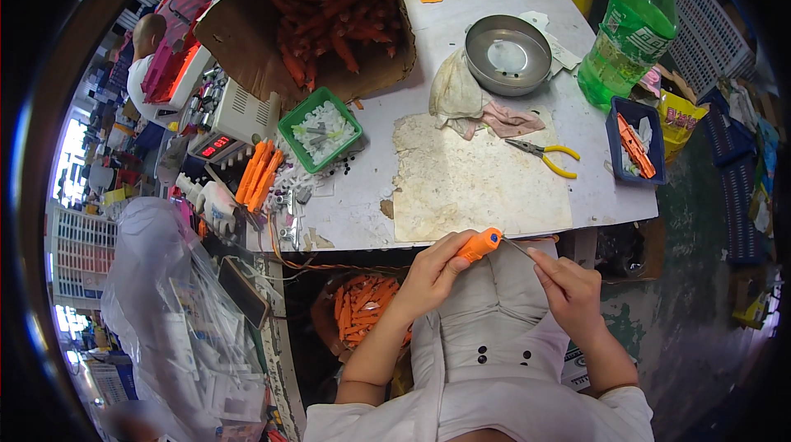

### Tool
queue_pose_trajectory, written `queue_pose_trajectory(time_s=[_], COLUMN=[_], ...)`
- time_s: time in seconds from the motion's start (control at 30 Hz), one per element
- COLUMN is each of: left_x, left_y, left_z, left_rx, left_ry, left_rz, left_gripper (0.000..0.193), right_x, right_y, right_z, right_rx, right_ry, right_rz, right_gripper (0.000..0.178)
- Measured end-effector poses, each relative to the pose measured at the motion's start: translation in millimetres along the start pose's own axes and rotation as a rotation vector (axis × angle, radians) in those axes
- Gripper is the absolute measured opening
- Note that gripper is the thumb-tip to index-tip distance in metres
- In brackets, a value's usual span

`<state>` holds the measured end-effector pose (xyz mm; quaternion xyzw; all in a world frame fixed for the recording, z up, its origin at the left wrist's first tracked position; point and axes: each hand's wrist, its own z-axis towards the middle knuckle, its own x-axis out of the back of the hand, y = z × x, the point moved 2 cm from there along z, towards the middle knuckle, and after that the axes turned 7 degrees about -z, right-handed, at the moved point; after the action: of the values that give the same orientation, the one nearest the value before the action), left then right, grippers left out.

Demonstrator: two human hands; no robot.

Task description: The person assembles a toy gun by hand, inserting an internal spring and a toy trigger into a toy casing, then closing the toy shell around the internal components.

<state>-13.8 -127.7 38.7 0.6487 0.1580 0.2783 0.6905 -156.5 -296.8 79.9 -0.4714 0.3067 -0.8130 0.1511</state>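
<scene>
My left hand (433, 274) is wrapped round an orange plastic piece (476, 247) with a small dark blue spot at its end. It is held over my lap, just off the table's near edge. From the right, my right hand (573, 284) pinches a thin metal tool (519, 247). The tool's far end reaches the blue-spotted end of the orange piece; whether it touches cannot be made out. On the table beyond lie pliers (547, 154) with yellow handles, near a stained cloth (458, 96) and a round metal bowl (507, 56) holding a few small dark bits.
A cardboard box (221, 30) of orange parts tips toward me at the back left. Before it stands a green basket (283, 122) of small white pieces, beside a boxy device (239, 116). At right are a green bottle (633, 34) and a blue tray (616, 145).
</scene>
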Motion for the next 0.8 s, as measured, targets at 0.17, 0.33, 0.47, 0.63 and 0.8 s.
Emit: queue_pose_trajectory(time_s=[0.17, 0.33, 0.47, 0.63, 0.8], left_x=[1, 5, 1, -3, -1], left_y=[5, 3, 1, -3, -4], left_z=[-1, -4, -6, -5, -6], left_rx=[-0.028, 0.03, 0.098, 0.11, 0.083], left_ry=[-0.033, 0.003, 0.01, -0.018, -0.043], left_rz=[0.066, 0.09, -0.023, -0.09, -0.062], left_gripper=[0.034, 0.034, 0.034, 0.034, 0.035], right_x=[-6, -5, 0, 0, -1], right_y=[1, 8, 6, 7, 20], right_z=[-11, -1, -1, -4, -9], right_rx=[0.196, -0.296, -0.366, -0.268, -0.569], right_ry=[0.053, -0.136, -0.199, -0.121, -0.295], right_rz=[-0.335, 0.349, 0.385, 0.302, 0.622], right_gripper=[0.029, 0.025, 0.023, 0.024, 0.024])
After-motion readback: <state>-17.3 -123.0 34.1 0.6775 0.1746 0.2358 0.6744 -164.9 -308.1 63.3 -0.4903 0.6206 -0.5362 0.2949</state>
